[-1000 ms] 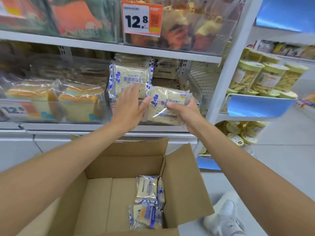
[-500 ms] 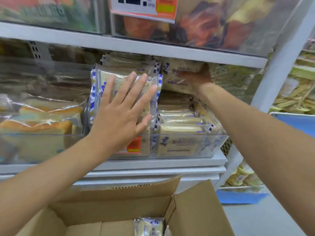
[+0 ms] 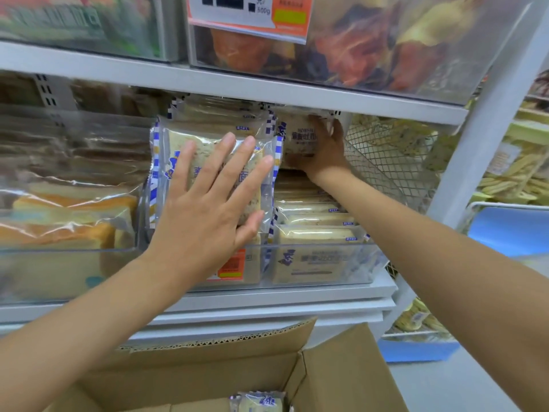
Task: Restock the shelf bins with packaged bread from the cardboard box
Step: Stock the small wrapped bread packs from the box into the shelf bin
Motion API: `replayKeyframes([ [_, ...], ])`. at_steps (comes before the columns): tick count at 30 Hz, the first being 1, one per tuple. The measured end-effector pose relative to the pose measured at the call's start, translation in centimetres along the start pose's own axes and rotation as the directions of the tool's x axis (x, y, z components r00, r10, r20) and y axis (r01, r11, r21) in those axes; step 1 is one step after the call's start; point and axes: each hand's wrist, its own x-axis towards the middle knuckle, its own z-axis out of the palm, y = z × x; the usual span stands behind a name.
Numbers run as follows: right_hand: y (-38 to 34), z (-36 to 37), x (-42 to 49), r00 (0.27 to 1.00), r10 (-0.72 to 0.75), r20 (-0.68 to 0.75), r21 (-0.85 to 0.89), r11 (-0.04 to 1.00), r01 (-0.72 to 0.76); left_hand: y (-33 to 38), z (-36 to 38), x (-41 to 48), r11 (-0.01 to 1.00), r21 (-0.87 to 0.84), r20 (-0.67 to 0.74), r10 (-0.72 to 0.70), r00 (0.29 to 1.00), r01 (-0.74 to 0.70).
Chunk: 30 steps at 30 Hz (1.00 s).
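Head view: the shelf bin [image 3: 312,247] looks nearly full. With straight, spread fingers the left hand [image 3: 205,209] presses an upright bread pack [image 3: 202,138]; the right hand [image 3: 323,153] grips another pack [image 3: 297,141] atop the right stack. One leftover pack [image 3: 258,402] shows in the near cardboard box [image 3: 341,373].

Clear bin [image 3: 367,269]: smooth, glossy, transparent rigid plastic. Inside it, each bread packet [image 3: 214,144]: thin, shiny, crinkled plastic film, clear in the middle and printed blue and white at the seams. Above the bin, shelf board [image 3: 267,93]: smooth white painted surface with a soft sheen, seemingly metal. Right of the bin, mesh panel [image 3: 392,156]: white-coated expanded metal. Below the bin, cardboard box [image 3: 341,376]: matt brown corrugated board, its fluting bared along one flap edge.
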Motion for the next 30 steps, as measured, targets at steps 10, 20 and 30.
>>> replayKeyframes([
  [10, 0.3, 0.0, -0.4, 1.000, 0.027, -0.002, -0.058, 0.998, -0.027, 0.1, 0.1, 0.0, 1.000, -0.010, -0.021, -0.003, 1.000, 0.003],
  [20, -0.1, 0.1, -0.5, 0.997, -0.054, -0.061, -0.261, 0.965, 0.037, 0.0, 0.4, 0.0, 1.000, -0.029, -0.037, 0.002, 0.999, -0.003],
  [30, -2.0, -1.8, -7.8, 0.980, -0.187, -0.064, -0.043, 0.982, 0.184, -0.3, -1.1, 0.1, 0.971, -0.239, 0.052, -0.021, 0.998, 0.033],
])
